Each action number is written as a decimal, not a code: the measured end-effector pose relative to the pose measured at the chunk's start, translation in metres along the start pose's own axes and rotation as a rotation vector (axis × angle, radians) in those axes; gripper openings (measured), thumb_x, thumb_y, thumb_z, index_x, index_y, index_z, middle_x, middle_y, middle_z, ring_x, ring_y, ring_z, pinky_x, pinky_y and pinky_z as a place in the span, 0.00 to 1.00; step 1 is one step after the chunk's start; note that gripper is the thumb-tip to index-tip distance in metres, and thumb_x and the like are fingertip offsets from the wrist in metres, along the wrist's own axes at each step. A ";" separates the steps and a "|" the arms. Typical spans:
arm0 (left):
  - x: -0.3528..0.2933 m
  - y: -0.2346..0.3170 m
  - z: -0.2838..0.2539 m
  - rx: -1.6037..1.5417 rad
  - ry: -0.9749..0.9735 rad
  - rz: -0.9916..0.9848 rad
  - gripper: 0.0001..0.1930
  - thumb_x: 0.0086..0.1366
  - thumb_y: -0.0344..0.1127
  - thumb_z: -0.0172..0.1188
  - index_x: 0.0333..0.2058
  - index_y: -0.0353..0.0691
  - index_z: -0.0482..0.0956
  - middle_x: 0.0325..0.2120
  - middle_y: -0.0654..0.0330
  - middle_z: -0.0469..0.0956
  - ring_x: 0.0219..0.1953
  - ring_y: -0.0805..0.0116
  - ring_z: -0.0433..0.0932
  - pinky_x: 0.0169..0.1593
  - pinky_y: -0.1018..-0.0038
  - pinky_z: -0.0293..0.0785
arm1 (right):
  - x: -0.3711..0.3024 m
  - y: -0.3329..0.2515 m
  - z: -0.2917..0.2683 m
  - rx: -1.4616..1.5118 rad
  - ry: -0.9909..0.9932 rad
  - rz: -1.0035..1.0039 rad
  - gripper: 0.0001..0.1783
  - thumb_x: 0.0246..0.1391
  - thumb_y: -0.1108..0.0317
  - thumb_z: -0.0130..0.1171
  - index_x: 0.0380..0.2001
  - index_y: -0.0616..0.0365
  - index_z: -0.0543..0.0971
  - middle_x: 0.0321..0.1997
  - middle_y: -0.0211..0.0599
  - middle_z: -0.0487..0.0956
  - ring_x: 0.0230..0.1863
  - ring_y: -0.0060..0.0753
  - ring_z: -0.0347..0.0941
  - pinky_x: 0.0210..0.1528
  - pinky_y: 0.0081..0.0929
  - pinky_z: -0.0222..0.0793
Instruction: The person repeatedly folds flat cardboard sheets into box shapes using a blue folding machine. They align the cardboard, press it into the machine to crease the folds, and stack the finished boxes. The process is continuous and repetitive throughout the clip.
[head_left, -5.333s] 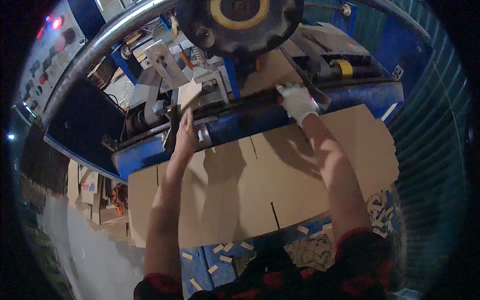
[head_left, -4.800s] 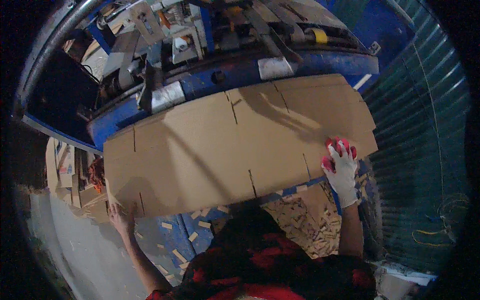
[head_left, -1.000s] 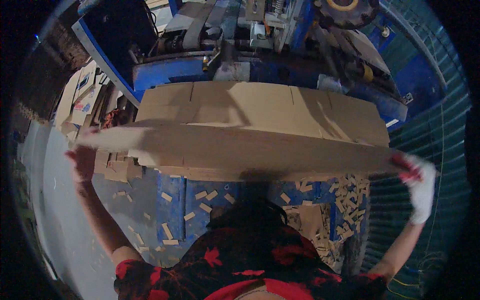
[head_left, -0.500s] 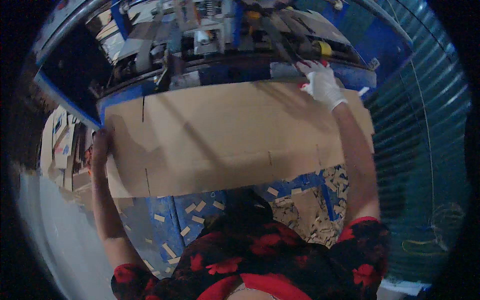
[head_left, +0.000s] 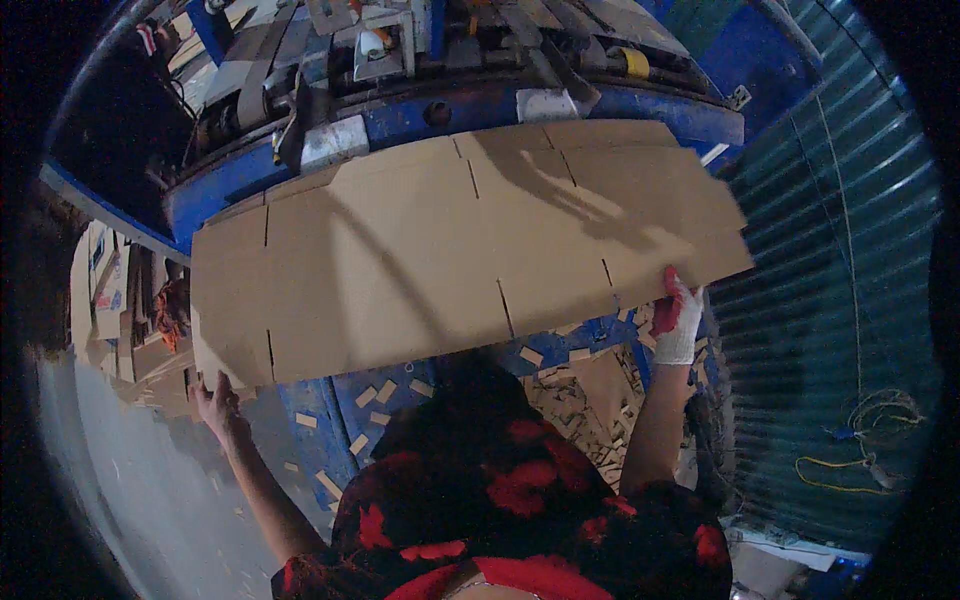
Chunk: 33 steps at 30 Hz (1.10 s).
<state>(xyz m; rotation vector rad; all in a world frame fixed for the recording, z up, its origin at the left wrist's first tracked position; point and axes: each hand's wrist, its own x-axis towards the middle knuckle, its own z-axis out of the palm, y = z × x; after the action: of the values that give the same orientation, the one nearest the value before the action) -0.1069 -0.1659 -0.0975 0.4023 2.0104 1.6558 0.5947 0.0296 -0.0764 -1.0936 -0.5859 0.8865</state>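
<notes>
Cardboard sheet lies in front of me, a hand at each near corner

My bare left hand is at the near left corner of the sheet, fingertips against its edge; I cannot tell whether they close on it. My right hand, in a white glove with red fingers, holds the near edge toward the right end, thumb up along the cardboard and fingers curled at the rim.

The sheet lies wide across in front of me, with short dark slits along both long edges. More cardboard layers show beneath it at the right end. Its far edge is next to a blue machine with two metal plates on its front and a yellow ring on a roller.

Below the near edge, small cardboard scraps are scattered. A pile of cardboard is on my left, near a reddish cloth; a green ridged wall stands on my right.
</notes>
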 end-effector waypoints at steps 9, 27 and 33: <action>-0.085 0.049 0.066 -0.169 -0.110 0.675 0.27 0.58 0.25 0.63 0.56 0.37 0.65 0.47 0.56 0.73 0.47 0.66 0.73 0.52 0.71 0.68 | -0.096 -0.053 0.097 -1.147 -0.818 -0.828 0.35 0.44 0.74 0.64 0.58 0.51 0.66 0.62 0.44 0.65 0.63 0.51 0.61 0.59 0.47 0.61; -0.040 0.104 0.257 0.684 -0.541 1.175 0.29 0.58 0.24 0.47 0.62 0.37 0.62 0.61 0.49 0.63 0.65 0.49 0.58 0.66 0.61 0.56 | 0.013 0.001 0.173 -1.462 -0.978 -1.409 0.23 0.49 0.67 0.53 0.51 0.41 0.76 0.55 0.40 0.70 0.55 0.51 0.66 0.57 0.53 0.62; 0.012 0.103 0.316 0.707 -0.512 1.180 0.28 0.60 0.26 0.47 0.61 0.38 0.63 0.61 0.50 0.63 0.64 0.49 0.59 0.66 0.62 0.57 | 0.079 0.031 0.212 -1.482 -1.051 -1.316 0.26 0.47 0.73 0.52 0.52 0.42 0.74 0.56 0.37 0.71 0.59 0.46 0.65 0.59 0.46 0.62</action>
<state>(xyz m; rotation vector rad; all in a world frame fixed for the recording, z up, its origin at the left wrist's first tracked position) 0.0475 0.1231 -0.0424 2.3193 1.9263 0.9964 0.4619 0.2088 -0.0284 -0.9814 -2.6925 -0.4579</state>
